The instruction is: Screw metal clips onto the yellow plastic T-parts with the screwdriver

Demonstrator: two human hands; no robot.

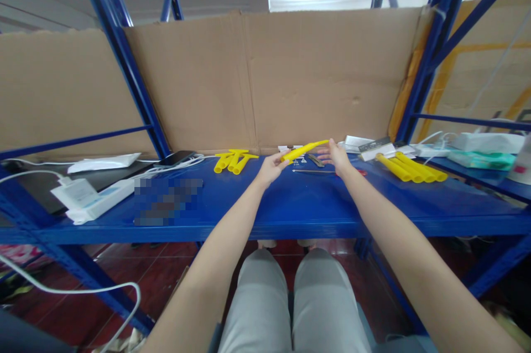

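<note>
In the head view, a long yellow plastic piece (305, 150) is held above the blue shelf, thick at its left end and tapering to the right. My left hand (271, 169) is closed around the thick end. At the thin tip, my right hand (339, 158) pinches with thumb and a finger, its other fingers spread below. A screwdriver (313, 171) with a red handle lies under the right hand, partly hidden by it. Near it rests a small metal tool (316, 161) whose kind I cannot make out.
Yellow T-shaped pieces (235, 161) lie left of my hands; several yellow tubes (410, 169) lie to the right. A white power strip (102, 201) with cables is on the left of the blue shelf (232, 206). Cardboard (315, 76) stands behind. Blue posts (124, 60) rise at both sides.
</note>
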